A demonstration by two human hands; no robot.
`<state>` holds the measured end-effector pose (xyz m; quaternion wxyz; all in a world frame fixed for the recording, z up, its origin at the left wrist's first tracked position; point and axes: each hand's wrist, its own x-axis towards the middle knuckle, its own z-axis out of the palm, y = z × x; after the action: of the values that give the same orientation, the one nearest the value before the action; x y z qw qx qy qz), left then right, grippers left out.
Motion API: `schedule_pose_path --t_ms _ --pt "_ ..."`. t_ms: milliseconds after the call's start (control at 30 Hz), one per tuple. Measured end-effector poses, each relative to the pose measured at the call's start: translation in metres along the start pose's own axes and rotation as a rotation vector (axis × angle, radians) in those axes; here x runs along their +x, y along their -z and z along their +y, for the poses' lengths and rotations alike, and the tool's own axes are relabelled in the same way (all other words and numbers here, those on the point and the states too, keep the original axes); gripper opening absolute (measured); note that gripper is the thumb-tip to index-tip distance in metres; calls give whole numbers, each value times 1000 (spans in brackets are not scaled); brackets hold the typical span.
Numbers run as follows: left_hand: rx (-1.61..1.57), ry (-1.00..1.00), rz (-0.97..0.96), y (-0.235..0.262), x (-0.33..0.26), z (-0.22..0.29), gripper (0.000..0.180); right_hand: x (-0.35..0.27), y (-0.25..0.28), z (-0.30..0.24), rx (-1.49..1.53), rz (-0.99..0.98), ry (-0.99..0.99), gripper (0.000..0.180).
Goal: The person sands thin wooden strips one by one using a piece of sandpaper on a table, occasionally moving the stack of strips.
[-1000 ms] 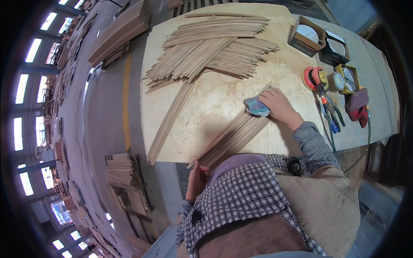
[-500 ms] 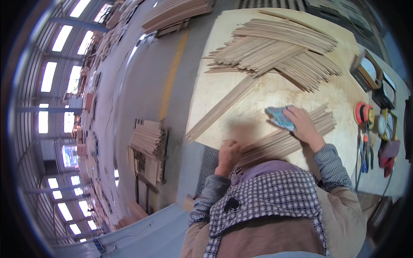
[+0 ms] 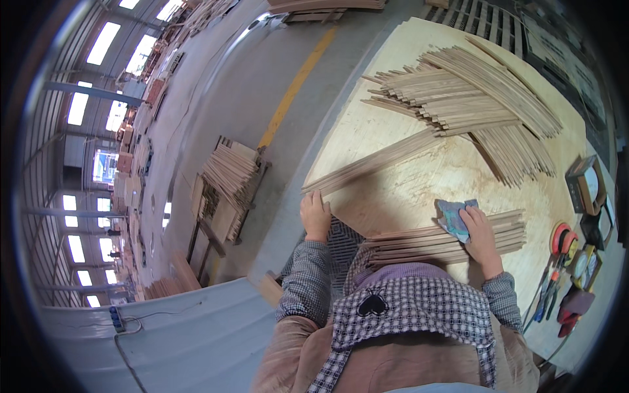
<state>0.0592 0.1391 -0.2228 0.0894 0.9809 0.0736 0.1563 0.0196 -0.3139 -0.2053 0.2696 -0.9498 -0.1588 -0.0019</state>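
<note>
My left hand (image 3: 316,216) is closed at the near left end of long wooden strips (image 3: 373,160), which lie slantwise up to a big heap. Its fingertips are on that end. My right hand (image 3: 480,234) presses a folded blue-grey cloth (image 3: 453,219) with teal patches; whether it is a rag or an abrasive sheet I cannot tell. Under the cloth and hand lies a bundle of thin wooden strips (image 3: 419,243), side by side along the table edge in front of me. Farther off, the crossed heap of wooden strips (image 3: 458,95) covers the back of the pale plywood table top (image 3: 400,200).
On the right stand a brown box-like holder (image 3: 585,185), a red round tool (image 3: 561,238), pliers (image 3: 545,298) and a roll of yellow tape (image 3: 585,268). A loaded wood cart (image 3: 229,180) is on the floor at left. A grey-blue panel (image 3: 209,334) lies near left.
My left hand has moved from the near bundle leftward to the end of the slanting strips. The right hand stays on the cloth over the bundle. The whole view has turned.
</note>
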Motion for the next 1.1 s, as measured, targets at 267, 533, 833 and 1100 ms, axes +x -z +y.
schedule_pose_path --t_ms 267,533,833,1100 --pt "38 -40 -75 -11 23 -18 23 -10 18 -10 73 38 -84 62" --pt "-431 -64 -148 58 6 3 15 -8 24 -17 192 176 -119 64" --pt "-431 58 -179 185 -67 30 12 57 22 -46 133 376 154 62" --pt "-1185 318 -9 168 -61 82 8 67 -15 -68 495 -51 46 49"
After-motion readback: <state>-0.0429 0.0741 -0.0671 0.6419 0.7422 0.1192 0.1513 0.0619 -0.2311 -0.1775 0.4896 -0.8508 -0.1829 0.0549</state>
